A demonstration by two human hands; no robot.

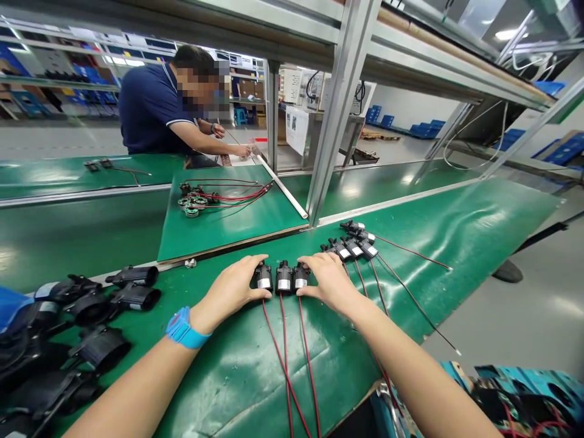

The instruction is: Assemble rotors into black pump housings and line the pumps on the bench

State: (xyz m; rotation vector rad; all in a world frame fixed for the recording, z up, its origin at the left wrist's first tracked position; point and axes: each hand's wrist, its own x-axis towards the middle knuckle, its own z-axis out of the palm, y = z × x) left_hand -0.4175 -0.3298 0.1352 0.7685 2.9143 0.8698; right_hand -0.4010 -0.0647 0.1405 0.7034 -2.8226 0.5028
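Three small black pumps with white labels stand in a row on the green bench mat (219, 377), their red wires trailing toward me. My left hand (235, 283), with a blue wristband (186, 328), holds the left pump (263, 277) between thumb and fingers. Thumb and fingers of my right hand (329, 277) close on the right pump (301, 277). Between them sits the middle pump (283, 278), which neither hand visibly grips. Just beyond my right hand lies a group of similar pumps (353, 246) with wires running right and toward me.
Several larger black housings (98, 350) are heaped at the left. Ahead, a raised green board (228, 228) carries wired round parts (191, 204) and a white tube (283, 188). A metal post (340, 115) rises behind the pumps. Across the bench a person (155, 109) handles something thin.
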